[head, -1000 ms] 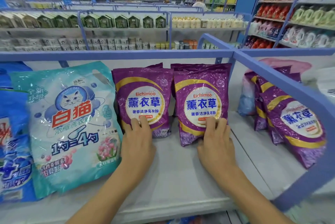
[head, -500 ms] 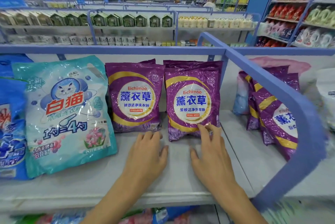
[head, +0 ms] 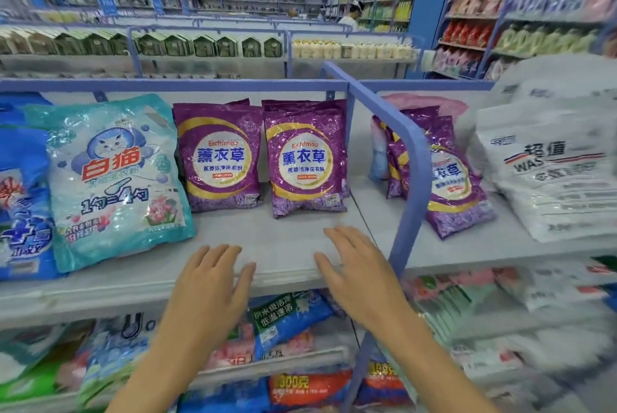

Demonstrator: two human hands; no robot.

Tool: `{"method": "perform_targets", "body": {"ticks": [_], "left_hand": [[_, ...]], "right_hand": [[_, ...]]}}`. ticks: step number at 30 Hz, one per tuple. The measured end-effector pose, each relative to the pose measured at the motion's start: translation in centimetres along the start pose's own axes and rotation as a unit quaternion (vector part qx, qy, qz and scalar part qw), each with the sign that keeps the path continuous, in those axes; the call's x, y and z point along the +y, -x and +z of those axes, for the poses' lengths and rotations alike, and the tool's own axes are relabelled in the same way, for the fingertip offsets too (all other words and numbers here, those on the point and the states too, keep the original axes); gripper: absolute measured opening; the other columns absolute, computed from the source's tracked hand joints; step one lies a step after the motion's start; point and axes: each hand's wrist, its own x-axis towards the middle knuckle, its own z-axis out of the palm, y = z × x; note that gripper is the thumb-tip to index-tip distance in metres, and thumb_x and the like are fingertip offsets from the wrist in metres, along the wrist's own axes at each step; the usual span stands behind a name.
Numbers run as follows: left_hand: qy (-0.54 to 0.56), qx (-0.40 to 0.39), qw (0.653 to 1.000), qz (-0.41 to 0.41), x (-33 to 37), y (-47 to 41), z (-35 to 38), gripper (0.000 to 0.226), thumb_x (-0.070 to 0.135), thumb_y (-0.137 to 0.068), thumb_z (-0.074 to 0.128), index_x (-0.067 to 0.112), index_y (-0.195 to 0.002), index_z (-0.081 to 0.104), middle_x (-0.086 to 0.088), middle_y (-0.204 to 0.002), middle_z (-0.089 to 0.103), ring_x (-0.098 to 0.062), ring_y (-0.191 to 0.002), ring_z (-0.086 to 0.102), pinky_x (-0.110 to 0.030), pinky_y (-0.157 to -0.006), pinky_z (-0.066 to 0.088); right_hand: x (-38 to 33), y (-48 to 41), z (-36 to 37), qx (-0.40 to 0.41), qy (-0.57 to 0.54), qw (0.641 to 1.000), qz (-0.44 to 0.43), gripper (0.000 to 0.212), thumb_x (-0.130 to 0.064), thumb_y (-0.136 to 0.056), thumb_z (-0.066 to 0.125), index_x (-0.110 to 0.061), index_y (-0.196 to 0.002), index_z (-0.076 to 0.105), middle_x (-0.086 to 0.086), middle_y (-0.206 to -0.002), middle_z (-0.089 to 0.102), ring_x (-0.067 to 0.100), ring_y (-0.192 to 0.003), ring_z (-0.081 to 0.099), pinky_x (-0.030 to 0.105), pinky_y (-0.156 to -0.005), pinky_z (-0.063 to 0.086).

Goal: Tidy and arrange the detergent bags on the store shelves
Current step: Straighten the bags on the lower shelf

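Observation:
Two purple lavender detergent bags stand side by side at the back of the grey top shelf: the left purple bag and the right purple bag, each with more bags behind. My left hand hovers over the shelf's front edge, fingers spread, holding nothing. My right hand is likewise open beside it, a short way in front of the right purple bag and touching neither bag.
A large teal cat-logo bag and a blue bag lean at the left. A blue divider rail bounds the bay on the right; beyond it lie more purple bags and a white sack. Lower shelves hold mixed bags.
Both hands have let go of the two purple bags and drawn back to the shelf's front edge. The bags stay upright. The view has pulled back and dipped lower.

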Motion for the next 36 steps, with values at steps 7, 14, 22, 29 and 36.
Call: {"method": "perform_targets", "body": {"ticks": [7, 14, 22, 29, 36], "left_hand": [[0.013, -0.064, 0.998, 0.001, 4.7, 5.3, 0.0, 0.062, 0.057, -0.1, 0.037, 0.014, -0.138, 0.062, -0.004, -0.142, 0.061, -0.029, -0.138, 0.048, -0.046, -0.117, 0.04], [0.044, -0.12, 0.989, 0.071, 14.2, 6.7, 1.6, 0.067, 0.065, -0.098, 0.025, 0.027, -0.146, 0.053, 0.012, -0.148, 0.052, -0.016, -0.141, 0.043, -0.032, -0.117, 0.035], [0.125, -0.087, 0.982, 0.112, 27.2, 0.4, 5.5, 0.057, 0.052, -0.104, 0.038, 0.028, -0.155, 0.036, 0.015, -0.157, 0.037, -0.005, -0.146, 0.026, -0.02, -0.12, 0.018], [0.12, -0.037, 0.992, 0.022, 33.2, -7.9, 7.7, 0.052, 0.041, -0.104, 0.047, 0.018, -0.15, 0.043, 0.002, -0.146, 0.051, -0.018, -0.136, 0.039, -0.029, -0.108, 0.035], [0.123, -0.05, 0.985, -0.108, 31.9, -13.6, 12.9, 0.027, 0.03, -0.105, 0.042, 0.015, -0.12, 0.058, -0.009, -0.116, 0.066, -0.031, -0.109, 0.059, -0.044, -0.092, 0.049]], "right_hand": [[2.0, 7.3, -2.2, -0.021, 0.019, 0.999, 0.025, 0.056, -0.05, -0.107, 0.039, -0.027, -0.158, 0.034, -0.011, -0.164, 0.03, 0.01, -0.153, 0.021, 0.029, -0.125, 0.014], [9.2, 10.2, -6.2, 0.027, 0.03, 0.997, 0.072, 0.051, -0.052, -0.105, 0.042, -0.03, -0.151, 0.047, -0.015, -0.151, 0.049, 0.007, -0.142, 0.039, 0.03, -0.121, 0.029], [21.2, 5.0, -13.3, 0.061, 0.003, 0.99, 0.13, 0.053, -0.047, -0.104, 0.045, -0.023, -0.151, 0.042, -0.003, -0.151, 0.047, 0.016, -0.141, 0.038, 0.035, -0.109, 0.037], [28.4, -3.1, -16.3, 0.039, -0.02, 0.992, 0.122, 0.057, -0.052, -0.1, 0.053, -0.012, -0.14, 0.045, 0.012, -0.14, 0.053, 0.029, -0.129, 0.047, 0.041, -0.097, 0.042], [30.5, -8.2, -14.9, -0.005, -0.173, 0.974, 0.149, 0.064, -0.067, -0.082, 0.068, -0.028, -0.129, 0.05, -0.009, -0.119, 0.066, 0.016, -0.113, 0.063, 0.035, -0.09, 0.052]]}}
